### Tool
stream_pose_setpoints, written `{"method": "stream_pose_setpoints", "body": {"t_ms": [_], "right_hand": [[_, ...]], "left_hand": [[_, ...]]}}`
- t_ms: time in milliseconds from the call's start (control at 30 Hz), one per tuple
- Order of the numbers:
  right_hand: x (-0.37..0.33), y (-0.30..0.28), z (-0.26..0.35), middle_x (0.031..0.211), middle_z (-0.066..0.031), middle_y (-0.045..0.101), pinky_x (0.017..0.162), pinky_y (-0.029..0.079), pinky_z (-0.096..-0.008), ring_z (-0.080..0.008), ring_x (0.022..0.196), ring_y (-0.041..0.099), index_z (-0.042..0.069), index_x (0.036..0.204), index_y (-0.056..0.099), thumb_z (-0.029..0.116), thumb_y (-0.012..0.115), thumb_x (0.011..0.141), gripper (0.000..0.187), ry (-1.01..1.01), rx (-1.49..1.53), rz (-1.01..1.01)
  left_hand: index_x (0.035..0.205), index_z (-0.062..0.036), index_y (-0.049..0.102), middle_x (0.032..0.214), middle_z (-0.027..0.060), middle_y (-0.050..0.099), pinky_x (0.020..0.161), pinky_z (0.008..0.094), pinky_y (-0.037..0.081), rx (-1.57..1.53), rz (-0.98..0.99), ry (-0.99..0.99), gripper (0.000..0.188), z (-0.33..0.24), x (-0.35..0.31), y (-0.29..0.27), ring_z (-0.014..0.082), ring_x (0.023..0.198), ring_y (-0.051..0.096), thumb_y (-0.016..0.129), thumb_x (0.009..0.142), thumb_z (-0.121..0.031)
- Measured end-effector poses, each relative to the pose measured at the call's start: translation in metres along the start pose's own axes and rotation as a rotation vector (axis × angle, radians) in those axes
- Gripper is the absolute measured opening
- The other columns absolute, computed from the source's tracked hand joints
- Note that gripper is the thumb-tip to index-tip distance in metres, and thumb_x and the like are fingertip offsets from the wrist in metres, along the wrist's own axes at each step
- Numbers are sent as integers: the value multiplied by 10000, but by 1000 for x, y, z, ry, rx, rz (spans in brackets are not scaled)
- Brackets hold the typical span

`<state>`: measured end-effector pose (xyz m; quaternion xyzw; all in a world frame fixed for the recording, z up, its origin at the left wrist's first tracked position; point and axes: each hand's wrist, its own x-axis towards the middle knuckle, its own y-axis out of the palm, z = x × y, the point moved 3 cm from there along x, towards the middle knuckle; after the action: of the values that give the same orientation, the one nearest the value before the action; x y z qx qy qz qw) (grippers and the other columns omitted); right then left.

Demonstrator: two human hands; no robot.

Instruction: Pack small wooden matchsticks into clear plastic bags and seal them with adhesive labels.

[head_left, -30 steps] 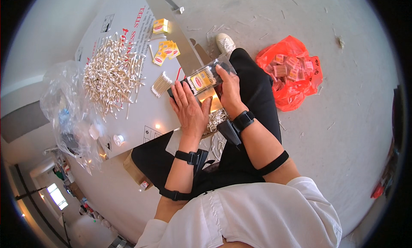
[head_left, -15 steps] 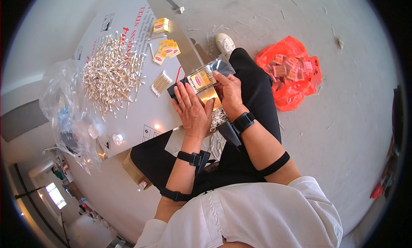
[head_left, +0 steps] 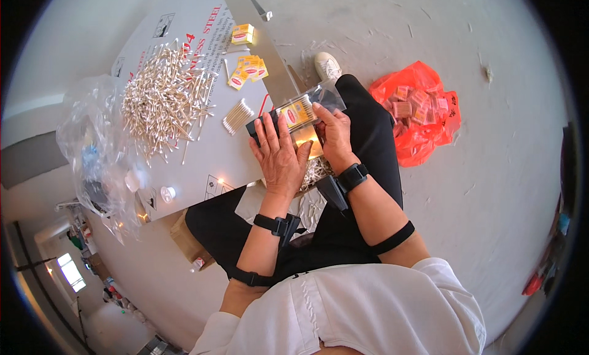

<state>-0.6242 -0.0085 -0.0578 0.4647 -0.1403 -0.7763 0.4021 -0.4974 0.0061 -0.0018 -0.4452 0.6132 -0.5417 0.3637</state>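
- Far left: crumpled clear plastic bag hanging at the edge of the grey tabletop.
- Large loose heap of cotton swabs on the tabletop; small white round cap near the edge.
- Short row of swabs, side by side, apart from the heap. Farther off: fanned yellow cards and a yellow block.
- Left hand: fingers extended, slightly apart, over the black strip; thumb spread toward the gold plate.
- Swab pack with yellow label: between the hands, tilted, its right end at the clear sleeve.
- Right hand: fingers bent, clamped on the clear sleeve; undersides hidden.
- Right: red bag on the floor, holding small packs.
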Motion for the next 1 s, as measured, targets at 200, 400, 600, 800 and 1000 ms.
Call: {"method": "stream_pose_setpoints", "body": {"t_ms": [200, 400, 600, 800, 1000], "right_hand": [[-4, 6, 0, 797, -25, 686, 600, 483, -246, -91, 644, 606, 19, 862, 691, 108, 738, 841, 103, -39, -9, 21], [-8, -2, 8, 790, 33, 628, 576, 422, -224, -60, 645, 524, 83, 910, 662, 204, 720, 879, 138, -197, -90, -46], [-20, 1, 38, 1111, -106, 571, 841, 458, -282, -160, 976, 543, -1, 1215, 533, 123, 631, 923, 332, -867, -621, -235], [-46, 42, 30, 1053, -127, 616, 817, 488, -314, -239, 930, 611, 15, 1070, 600, 0, 624, 866, 206, -875, -936, 254], [-55, 86, 3, 1052, -109, 617, 804, 505, -295, -198, 910, 621, -12, 1090, 601, -20, 618, 872, 219, -920, -1094, 417]], "left_hand": [[1509, -66, 250, 1584, 190, 164, 1130, 613, 86, 33, 7, 9, 795, 0, 1, -2, 390, 1469, 94, 562, 910, -485], [1459, -42, 330, 1554, 190, 239, 1133, 597, 122, -102, -98, -33, 691, 15, 1, -10, 394, 1454, 155, 573, 911, -387], [1432, -30, 358, 1536, 174, 290, 1142, 553, 169, -215, -305, -153, 618, 86, 14, -25, 361, 1447, 211, 582, 909, -272], [1487, -42, 267, 1563, 154, 249, 1159, 530, 157, -168, -181, -168, 657, 100, 36, -19, 317, 1457, 205, 557, 936, -251], [1484, -11, 266, 1563, 176, 246, 1166, 523, 147, -123, -144, -103, 664, 96, 41, -13, 330, 1461, 198, 497, 967, -358]]}}
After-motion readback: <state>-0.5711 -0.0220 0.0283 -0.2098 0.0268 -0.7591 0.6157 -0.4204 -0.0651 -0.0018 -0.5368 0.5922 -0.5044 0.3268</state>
